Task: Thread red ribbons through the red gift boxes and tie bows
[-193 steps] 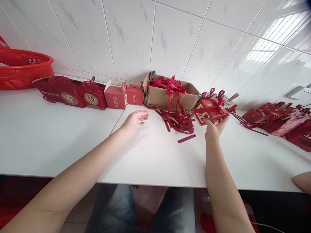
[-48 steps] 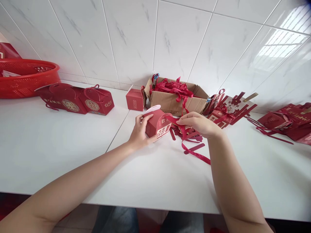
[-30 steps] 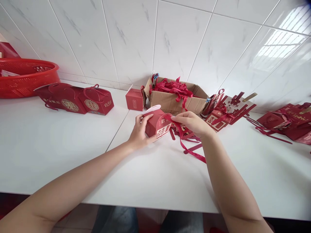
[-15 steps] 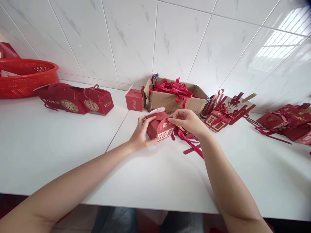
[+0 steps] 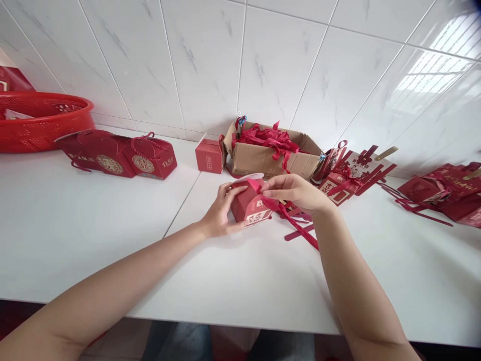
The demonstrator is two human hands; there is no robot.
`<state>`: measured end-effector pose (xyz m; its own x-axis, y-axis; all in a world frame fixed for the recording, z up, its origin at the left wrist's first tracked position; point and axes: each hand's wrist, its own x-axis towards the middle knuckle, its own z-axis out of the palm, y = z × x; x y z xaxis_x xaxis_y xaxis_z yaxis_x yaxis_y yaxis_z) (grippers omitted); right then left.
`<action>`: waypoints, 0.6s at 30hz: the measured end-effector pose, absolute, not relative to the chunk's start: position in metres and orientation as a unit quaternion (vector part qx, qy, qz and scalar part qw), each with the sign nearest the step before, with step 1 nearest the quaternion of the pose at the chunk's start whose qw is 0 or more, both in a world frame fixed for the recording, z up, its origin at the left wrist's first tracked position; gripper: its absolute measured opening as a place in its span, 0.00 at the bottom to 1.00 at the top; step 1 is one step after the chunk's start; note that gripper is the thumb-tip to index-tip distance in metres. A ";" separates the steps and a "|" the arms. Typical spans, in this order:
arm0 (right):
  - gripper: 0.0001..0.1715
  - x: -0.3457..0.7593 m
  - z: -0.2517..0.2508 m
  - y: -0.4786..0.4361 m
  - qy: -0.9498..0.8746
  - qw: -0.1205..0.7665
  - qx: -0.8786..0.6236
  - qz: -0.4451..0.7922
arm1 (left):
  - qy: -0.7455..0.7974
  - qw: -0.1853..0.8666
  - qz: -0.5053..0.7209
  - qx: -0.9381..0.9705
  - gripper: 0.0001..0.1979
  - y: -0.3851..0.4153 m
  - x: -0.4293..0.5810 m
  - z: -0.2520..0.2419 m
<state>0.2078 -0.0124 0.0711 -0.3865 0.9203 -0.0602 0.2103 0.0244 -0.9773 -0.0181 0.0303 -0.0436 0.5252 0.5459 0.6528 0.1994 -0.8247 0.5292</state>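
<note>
A small red gift box [image 5: 242, 203] with cream and white printed characters stands on the white table, its pale-edged top flap raised. My left hand [image 5: 221, 213] is closed round its left side, fingers over the top and thumb at the front. At the top right corner of the box, my right hand [image 5: 296, 193] pinches, with a red satin ribbon [image 5: 296, 225] at the fingertips. The ribbon trails down to the right onto the table, and the fingers partly hide where it meets the box.
Behind stands a cardboard box [image 5: 266, 165] full of red ribbons [image 5: 266, 135]. A red box [image 5: 209, 156] is beside it. Decorated boxes [image 5: 120, 153] lie left, near a red plastic basket [image 5: 41, 130]. More gift boxes [image 5: 338, 185] and a bag-like pile [image 5: 443, 190] lie right.
My right fingers have come off the printed front flap to the ribbon at the box's corner. The ribbon now reaches up to the box, which has turned slightly.
</note>
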 end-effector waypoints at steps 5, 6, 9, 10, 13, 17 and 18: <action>0.20 0.208 0.072 -0.013 -0.608 0.337 -0.479 0.537 | 0.221 0.199 0.436 0.849 0.43 0.030 -0.018 -0.043; 0.21 0.208 0.072 -0.013 -0.602 0.341 -0.487 0.533 | 0.222 0.199 0.437 0.849 0.43 0.030 -0.018 -0.044; 0.21 0.210 0.073 -0.012 -0.600 0.352 -0.502 0.514 | 0.219 0.203 0.442 0.846 0.43 0.030 -0.018 -0.043; 0.21 0.211 0.073 -0.012 -0.603 0.355 -0.503 0.507 | 0.217 0.206 0.442 0.845 0.43 0.030 -0.018 -0.043; 0.22 0.213 0.073 -0.012 -0.609 0.361 -0.506 0.492 | 0.220 0.216 0.439 0.844 0.42 0.028 -0.018 -0.042; 0.23 0.214 0.072 -0.011 -0.612 0.360 -0.503 0.493 | 0.219 0.221 0.440 0.842 0.42 0.028 -0.017 -0.041; 0.23 0.214 0.071 -0.011 -0.612 0.360 -0.501 0.495 | 0.216 0.222 0.441 0.842 0.42 0.028 -0.017 -0.041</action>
